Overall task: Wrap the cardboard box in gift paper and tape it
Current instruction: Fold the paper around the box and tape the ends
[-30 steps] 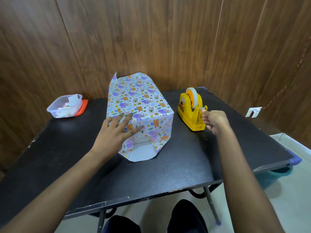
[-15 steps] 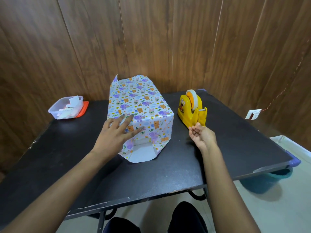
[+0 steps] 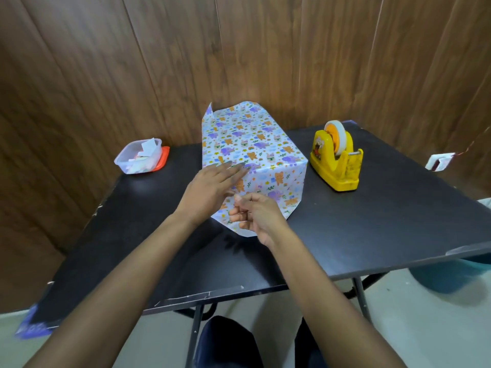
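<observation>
Box [image 3: 252, 155], paper-covered, sat mid-way along the table [image 3: 372, 221]; near end flaps unsealed. Left hand [image 3: 210, 187] lay flat on its top edge. Right hand [image 3: 255, 213] at the flap, fingers curled; tape strip not discernible. Judgement: hold paper taut, tape across seam.

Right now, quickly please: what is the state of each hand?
Left hand: open, fingers flat on the box.
Right hand: fingers curled, in front of the box; whether it holds anything cannot be told.

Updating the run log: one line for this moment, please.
left hand flat on wrapped box | right hand curled at near end, contents unclear | tape dispenser right of box
</observation>
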